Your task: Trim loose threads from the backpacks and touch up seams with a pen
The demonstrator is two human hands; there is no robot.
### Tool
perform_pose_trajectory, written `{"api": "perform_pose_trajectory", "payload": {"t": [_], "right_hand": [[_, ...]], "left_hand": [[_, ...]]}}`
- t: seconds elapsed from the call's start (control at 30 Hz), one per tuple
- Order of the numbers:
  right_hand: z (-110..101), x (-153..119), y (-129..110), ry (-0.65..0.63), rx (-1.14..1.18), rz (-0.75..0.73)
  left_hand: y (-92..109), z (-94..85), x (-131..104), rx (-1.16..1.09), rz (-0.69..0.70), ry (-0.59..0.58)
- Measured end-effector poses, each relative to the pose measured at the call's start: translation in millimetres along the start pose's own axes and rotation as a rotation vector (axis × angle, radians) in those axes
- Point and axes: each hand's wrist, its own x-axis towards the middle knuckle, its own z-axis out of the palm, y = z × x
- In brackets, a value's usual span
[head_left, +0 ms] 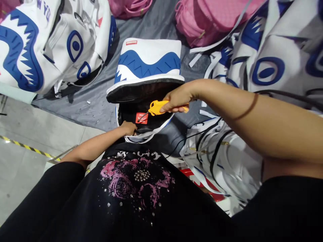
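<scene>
An unzipped white-and-blue backpack (148,64) lies in front of me, its flap folded back and its black lining (126,112) showing. My right hand (176,99) is wrapped round a yellow air blow gun (156,107) above the opening. The thin metal nozzle points down and left into the bag, over a red label (142,118) on the lining. At the near left edge of the opening, my left hand (129,128) is closed on the bag's rim; part of its fingers is hidden inside.
More white-and-blue backpacks stand at the left (58,43) and are piled at the right (267,70). Pink bags (214,20) lie along the back. Grey sheeting (101,97) covers the work surface. A dark cord (179,143) runs at the right. Floor tape (30,148) shows at the left.
</scene>
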Motion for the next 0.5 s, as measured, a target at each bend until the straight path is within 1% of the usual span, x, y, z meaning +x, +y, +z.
{"api": "perform_pose_trajectory", "payload": {"t": [0.1,0.17,0.23,0.33,0.43,0.47,0.5], "right_hand": [[3.8,-14.2,-7.8,-0.021,-0.001,0.101],[4.8,-19.0,-7.4,-0.011,0.031,0.163],[5.7,-21.5,-3.1,0.02,0.087,0.198],[13.2,-28.8,2.4,0.096,0.153,0.211],[33.8,-50.8,2.4,0.185,0.208,0.225],[43.3,-62.2,2.3,0.198,0.251,0.246],[53.5,-75.4,2.8,0.199,0.303,0.279]], "left_hand": [[3.4,2.6,19.9,0.043,-0.053,0.002],[5.0,4.6,22.6,0.056,-0.08,0.028],[3.3,4.5,17.2,0.045,-0.082,0.067],[-6.9,0.7,1.0,-0.033,-0.082,0.129],[-24.7,-1.9,-12.0,-0.116,-0.091,0.22],[-32.0,-1.9,-13.3,-0.144,-0.09,0.28],[-39.7,-1.6,-12.7,-0.221,-0.069,0.366]]}}
